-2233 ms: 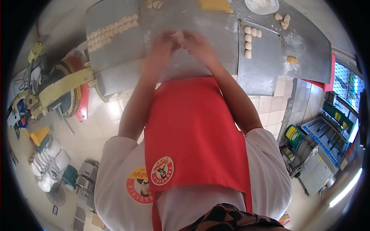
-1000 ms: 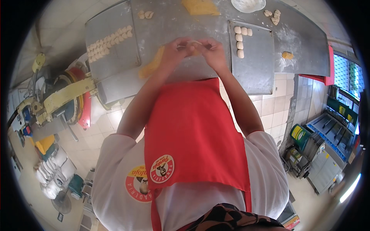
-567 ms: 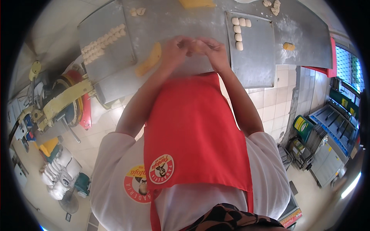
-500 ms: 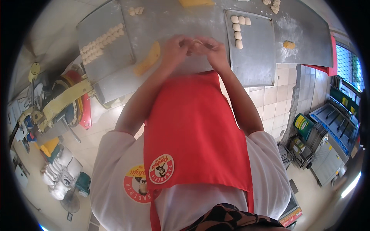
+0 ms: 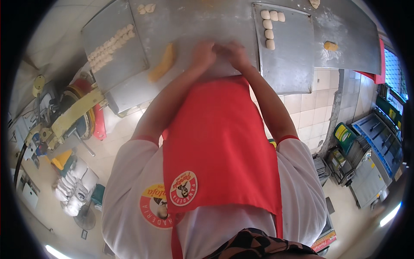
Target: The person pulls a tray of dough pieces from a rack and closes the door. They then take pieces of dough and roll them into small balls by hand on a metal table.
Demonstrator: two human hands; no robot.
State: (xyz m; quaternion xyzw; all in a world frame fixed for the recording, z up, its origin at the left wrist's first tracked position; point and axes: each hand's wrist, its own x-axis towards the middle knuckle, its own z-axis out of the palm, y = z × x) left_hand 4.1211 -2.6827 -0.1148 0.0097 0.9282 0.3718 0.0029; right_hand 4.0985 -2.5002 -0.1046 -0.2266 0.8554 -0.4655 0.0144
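Observation:
Both my hands meet at the middle of the steel worktable (image 5: 196, 26), blurred by motion. My left hand (image 5: 204, 56) has its fingers curled toward my right hand (image 5: 235, 54), which is also closed; whatever lies between them is too smeared to make out. Left of them is a long strip of yellow dough (image 5: 164, 62). Just right of them, a metal tray (image 5: 284, 71) bears several pale dough balls (image 5: 270, 33) in an L shape. At the far left another tray (image 5: 129, 56) holds rows of small dough pieces (image 5: 110, 49).
A cream machine (image 5: 73, 118) stands left of the table. Small dough pieces (image 5: 146, 8) lie at the back; a yellow piece (image 5: 330, 45) sits in flour at the right. White sacks (image 5: 75, 185) rest lower left, steel equipment (image 5: 362, 181) lower right. My red apron (image 5: 220, 146) fills the middle.
My hands stay together but are more blurred; the pale piece seen between my fingers earlier no longer shows clearly. The view has shifted, so the table sits a little higher in the picture.

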